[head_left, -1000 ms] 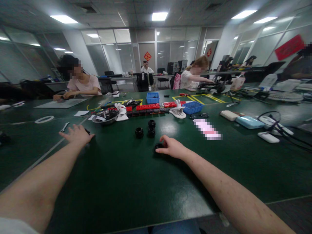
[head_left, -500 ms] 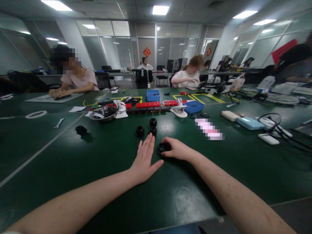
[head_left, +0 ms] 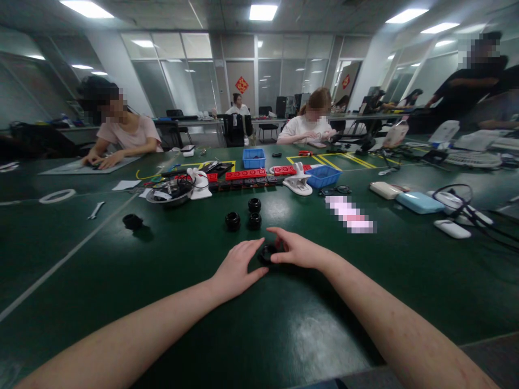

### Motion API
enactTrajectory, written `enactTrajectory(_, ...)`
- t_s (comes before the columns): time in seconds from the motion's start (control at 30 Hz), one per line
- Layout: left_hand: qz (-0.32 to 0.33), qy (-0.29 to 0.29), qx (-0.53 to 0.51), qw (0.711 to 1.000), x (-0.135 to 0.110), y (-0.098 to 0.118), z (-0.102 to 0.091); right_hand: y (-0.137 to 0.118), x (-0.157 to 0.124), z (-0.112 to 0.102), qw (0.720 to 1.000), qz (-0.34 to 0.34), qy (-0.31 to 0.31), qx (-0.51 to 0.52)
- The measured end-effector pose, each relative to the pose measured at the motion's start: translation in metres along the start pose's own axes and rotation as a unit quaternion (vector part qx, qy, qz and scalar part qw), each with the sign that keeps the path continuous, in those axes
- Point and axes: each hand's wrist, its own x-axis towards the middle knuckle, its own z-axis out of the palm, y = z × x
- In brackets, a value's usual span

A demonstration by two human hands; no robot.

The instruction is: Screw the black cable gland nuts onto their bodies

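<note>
Low over the green table (head_left: 194, 335), my right hand (head_left: 302, 249) has its thumb and curled fingers at the right side of a black round ring-shaped part (head_left: 266, 254), while its index finger is lifted over it. Facing it from the left, my left hand (head_left: 237, 270) is open, fingers stretched and thumb apart, with its fingertips close to the part. Whether they touch is unclear. Beyond the hands stand similar black parts: one at the left (head_left: 232, 221), one at the right (head_left: 254, 221), and one behind (head_left: 254, 205). Another black part (head_left: 132, 221) lies farther left.
Behind are a metal bowl of cables (head_left: 170, 199), red-and-black power strips (head_left: 245, 174), a white clip stand (head_left: 299, 181) and blue baskets (head_left: 254, 158). A wrench (head_left: 96, 210) lies left; a light-blue case (head_left: 420, 202) and cables lie right. Co-workers sit across the table.
My left hand has drawn back toward me, uncovering the black parts behind it. The black part by my right hand has shifted slightly left and nearer; the right index finger has lifted.
</note>
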Motion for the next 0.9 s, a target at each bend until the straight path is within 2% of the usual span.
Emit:
enactTrajectory(0.1, -0.009, 0.031, 0.01, 0.999, 0.018, 0.006, 0.008, 0.006, 0.001, -0.003, 0.998, -0.018, 0.058, 0.028)
enactTrajectory(0.23, 0.017, 0.013, 0.022, 1.0, 0.037, 0.014, 0.014, 0.013, 0.002, -0.003, 0.993, -0.032, 0.107, 0.037)
enactTrajectory(0.33, 0.021, 0.001, 0.036, 0.999, 0.035, 0.014, 0.01, 0.015, 0.001, -0.005, 0.99, -0.038, 0.132, 0.041)
enactTrajectory(0.5, 0.009, -0.02, 0.064, 0.998, 0.02, 0.003, -0.002, 0.013, 0.001, -0.004, 0.986, -0.039, 0.152, 0.053)
enactTrajectory(0.67, -0.039, -0.018, 0.094, 0.995, 0.007, -0.021, -0.016, 0.013, 0.003, 0.0, 0.989, -0.022, 0.136, 0.053)
enactTrajectory(0.9, -0.176, 0.016, 0.169, 0.97, -0.008, -0.081, -0.054, 0.009, 0.002, 0.002, 0.992, -0.004, 0.115, 0.045)
